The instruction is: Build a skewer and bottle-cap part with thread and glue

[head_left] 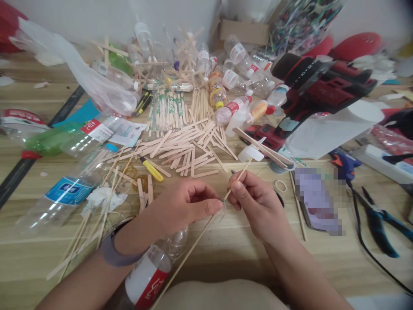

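A long thin bamboo stick runs slantwise from the bottom edge up between my hands. My right hand pinches its upper part between thumb and fingers. Above that grip, white plastic pieces and flat wooden strips appear at the stick's far end. My left hand is closed, thumb and forefinger meeting at the stick beside a small teal tie. Fine loose strands hang below the tie; their exact hold is unclear. A cola bottle with a red and white label lies under my left forearm.
Loose craft sticks cover the table's middle, near a yellow utility knife. Plastic bottles crowd the left and back. On the right are a red-black power drill, a glue gun, pliers and a blurred-out phone.
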Demonstrator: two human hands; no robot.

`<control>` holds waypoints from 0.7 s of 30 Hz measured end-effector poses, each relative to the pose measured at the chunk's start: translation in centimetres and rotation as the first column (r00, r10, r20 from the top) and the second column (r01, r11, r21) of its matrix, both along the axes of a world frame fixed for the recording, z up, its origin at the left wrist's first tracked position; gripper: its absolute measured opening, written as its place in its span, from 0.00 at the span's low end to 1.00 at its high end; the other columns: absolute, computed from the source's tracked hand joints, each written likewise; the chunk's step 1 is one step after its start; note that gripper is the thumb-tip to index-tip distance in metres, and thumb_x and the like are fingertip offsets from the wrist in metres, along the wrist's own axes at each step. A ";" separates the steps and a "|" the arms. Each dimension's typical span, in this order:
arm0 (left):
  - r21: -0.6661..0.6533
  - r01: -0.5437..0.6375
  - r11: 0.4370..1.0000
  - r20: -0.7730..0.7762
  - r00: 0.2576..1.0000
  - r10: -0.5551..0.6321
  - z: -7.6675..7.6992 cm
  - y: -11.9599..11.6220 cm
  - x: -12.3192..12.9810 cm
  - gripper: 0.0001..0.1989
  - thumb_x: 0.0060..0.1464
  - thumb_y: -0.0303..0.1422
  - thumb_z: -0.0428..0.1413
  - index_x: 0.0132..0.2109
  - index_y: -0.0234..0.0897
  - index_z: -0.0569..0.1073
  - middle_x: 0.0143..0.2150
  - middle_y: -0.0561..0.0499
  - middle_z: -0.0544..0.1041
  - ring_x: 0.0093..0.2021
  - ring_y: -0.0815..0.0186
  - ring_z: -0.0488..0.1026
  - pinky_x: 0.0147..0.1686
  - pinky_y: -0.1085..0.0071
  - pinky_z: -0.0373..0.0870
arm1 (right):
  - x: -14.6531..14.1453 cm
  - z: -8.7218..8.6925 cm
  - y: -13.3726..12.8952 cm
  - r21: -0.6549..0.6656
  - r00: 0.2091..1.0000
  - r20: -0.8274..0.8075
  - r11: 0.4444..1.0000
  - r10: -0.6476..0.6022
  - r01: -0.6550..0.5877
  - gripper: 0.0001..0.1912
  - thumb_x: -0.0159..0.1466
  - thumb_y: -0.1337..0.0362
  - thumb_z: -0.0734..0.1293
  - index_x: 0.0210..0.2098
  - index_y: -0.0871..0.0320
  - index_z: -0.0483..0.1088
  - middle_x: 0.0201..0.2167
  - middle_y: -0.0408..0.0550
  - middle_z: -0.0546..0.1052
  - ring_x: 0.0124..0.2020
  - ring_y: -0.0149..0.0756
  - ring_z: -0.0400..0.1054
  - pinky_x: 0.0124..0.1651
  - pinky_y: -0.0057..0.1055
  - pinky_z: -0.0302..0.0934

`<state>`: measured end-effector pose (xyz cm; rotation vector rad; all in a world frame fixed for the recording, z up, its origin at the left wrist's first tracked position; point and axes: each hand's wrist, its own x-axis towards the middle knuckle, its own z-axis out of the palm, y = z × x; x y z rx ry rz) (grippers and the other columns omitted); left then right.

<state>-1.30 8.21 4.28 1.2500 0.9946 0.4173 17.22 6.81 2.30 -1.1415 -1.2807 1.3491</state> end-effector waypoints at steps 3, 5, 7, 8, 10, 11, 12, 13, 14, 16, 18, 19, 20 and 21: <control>-0.037 -0.012 0.999 0.008 1.000 0.012 0.1 -0.3 0.4 0.10 0.55 0.38 0.57 0.31 0.35 0.73 0.24 0.57 0.71 0.19 0.76 0.56 0.18 0.77 0.51 | 0.0 0.1 0.1 0.016 1.000 0.025 1.000 -0.016 0.015 0.20 0.63 0.47 0.67 0.26 0.56 0.63 0.18 0.37 0.63 0.19 0.26 0.54 0.21 0.25 0.51; -0.093 -0.017 0.996 0.040 0.999 0.021 0.0 -0.4 0.7 0.11 0.56 0.39 0.56 0.31 0.35 0.72 0.25 0.56 0.73 0.17 0.77 0.54 0.16 0.77 0.48 | 0.1 0.1 0.2 0.026 0.999 0.027 0.999 -0.024 0.023 0.20 0.63 0.47 0.67 0.26 0.56 0.63 0.18 0.37 0.63 0.19 0.26 0.54 0.20 0.25 0.51; -0.145 -0.038 0.989 0.086 0.995 0.051 -0.2 -0.4 0.8 0.11 0.56 0.39 0.56 0.31 0.36 0.70 0.24 0.56 0.75 0.16 0.77 0.53 0.15 0.77 0.47 | 0.1 0.1 0.2 0.034 0.999 0.029 0.999 -0.036 0.035 0.19 0.63 0.48 0.67 0.26 0.56 0.65 0.19 0.38 0.64 0.19 0.26 0.56 0.21 0.25 0.52; -0.160 -0.052 0.986 0.109 0.992 0.070 -0.2 -0.4 0.9 0.11 0.56 0.39 0.56 0.31 0.36 0.70 0.24 0.56 0.75 0.16 0.78 0.54 0.15 0.78 0.47 | 0.2 0.1 0.2 0.034 0.999 0.034 0.999 -0.040 0.039 0.19 0.63 0.48 0.67 0.28 0.56 0.66 0.20 0.39 0.66 0.20 0.27 0.57 0.22 0.26 0.54; -0.163 -0.073 0.984 0.151 0.984 0.098 -0.3 -0.4 0.9 0.11 0.56 0.39 0.56 0.31 0.35 0.70 0.24 0.56 0.74 0.16 0.78 0.54 0.15 0.78 0.47 | 0.2 0.2 0.0 0.015 0.999 0.045 0.999 -0.031 0.031 0.18 0.62 0.47 0.68 0.33 0.56 0.70 0.23 0.41 0.69 0.21 0.28 0.61 0.24 0.27 0.58; -0.160 -0.082 0.984 0.165 0.980 0.108 -0.3 -0.4 0.9 0.12 0.56 0.39 0.57 0.31 0.35 0.70 0.24 0.56 0.74 0.16 0.78 0.54 0.16 0.78 0.47 | 0.2 0.2 -0.2 -0.010 0.999 0.047 1.000 -0.008 0.009 0.19 0.62 0.46 0.68 0.36 0.56 0.71 0.24 0.41 0.70 0.22 0.29 0.62 0.25 0.28 0.60; -0.158 -0.092 0.983 0.176 0.977 0.120 -0.3 -0.3 0.9 0.12 0.57 0.40 0.57 0.31 0.35 0.70 0.23 0.57 0.73 0.16 0.78 0.54 0.16 0.78 0.47 | 0.1 0.2 -0.4 -0.049 0.999 0.042 0.998 0.027 -0.025 0.20 0.61 0.45 0.68 0.38 0.56 0.71 0.23 0.41 0.71 0.22 0.30 0.63 0.26 0.28 0.61; -0.159 -0.104 0.982 0.181 0.975 0.132 -0.4 -0.2 0.9 0.12 0.57 0.39 0.57 0.31 0.35 0.70 0.23 0.57 0.72 0.16 0.78 0.54 0.16 0.79 0.47 | 0.0 0.1 -0.7 -0.101 0.997 0.029 0.993 0.069 -0.065 0.21 0.60 0.44 0.69 0.39 0.56 0.71 0.23 0.41 0.70 0.22 0.30 0.63 0.26 0.28 0.62; -0.163 -0.114 0.980 0.181 0.973 0.144 -0.4 -0.2 0.9 0.12 0.57 0.39 0.56 0.31 0.35 0.71 0.23 0.57 0.72 0.16 0.79 0.53 0.16 0.79 0.47 | -0.1 0.1 -1.1 -0.159 0.994 0.011 0.981 0.112 -0.109 0.22 0.58 0.44 0.70 0.40 0.56 0.71 0.22 0.40 0.70 0.22 0.29 0.63 0.25 0.28 0.62; -0.171 -0.132 0.976 0.182 0.970 0.163 -0.4 -0.1 0.8 0.11 0.57 0.38 0.56 0.32 0.35 0.71 0.23 0.58 0.71 0.16 0.79 0.54 0.16 0.79 0.48 | -0.4 -0.1 -1.6 -0.260 0.983 -0.033 0.948 0.180 -0.182 0.23 0.56 0.45 0.72 0.40 0.57 0.70 0.24 0.41 0.71 0.21 0.28 0.62 0.25 0.27 0.62; -0.174 -0.140 0.975 0.192 0.966 0.173 -0.6 -0.1 0.8 0.10 0.57 0.38 0.56 0.32 0.35 0.71 0.23 0.57 0.72 0.16 0.79 0.54 0.16 0.79 0.47 | -0.5 -0.4 -2.0 -0.316 0.978 -0.061 0.925 0.200 -0.209 0.22 0.56 0.45 0.72 0.36 0.58 0.70 0.26 0.42 0.71 0.20 0.25 0.61 0.24 0.26 0.59; -0.174 -0.141 0.975 0.197 0.965 0.175 -0.6 -0.2 0.8 0.10 0.57 0.38 0.56 0.32 0.35 0.71 0.23 0.57 0.72 0.16 0.79 0.54 0.16 0.79 0.47 | -0.5 -0.6 -2.0 -0.327 0.978 -0.065 0.922 0.197 -0.207 0.21 0.57 0.46 0.71 0.33 0.59 0.70 0.25 0.42 0.71 0.20 0.24 0.60 0.23 0.25 0.57; -0.175 -0.142 0.974 0.200 0.964 0.177 -0.7 -0.2 0.8 0.10 0.57 0.38 0.56 0.32 0.35 0.71 0.23 0.56 0.72 0.16 0.78 0.54 0.16 0.79 0.47 | -0.5 -0.8 -2.1 -0.332 0.979 -0.066 0.921 0.192 -0.203 0.21 0.58 0.46 0.71 0.30 0.59 0.69 0.24 0.41 0.71 0.19 0.24 0.59 0.22 0.25 0.55; -0.176 -0.143 0.974 0.201 0.963 0.178 -0.7 -0.2 0.8 0.11 0.57 0.38 0.56 0.32 0.35 0.71 0.23 0.56 0.73 0.16 0.78 0.54 0.16 0.79 0.47 | -0.4 -0.9 -2.0 -0.336 0.980 -0.065 0.921 0.188 -0.198 0.21 0.59 0.46 0.70 0.29 0.59 0.68 0.24 0.41 0.70 0.19 0.23 0.58 0.22 0.24 0.53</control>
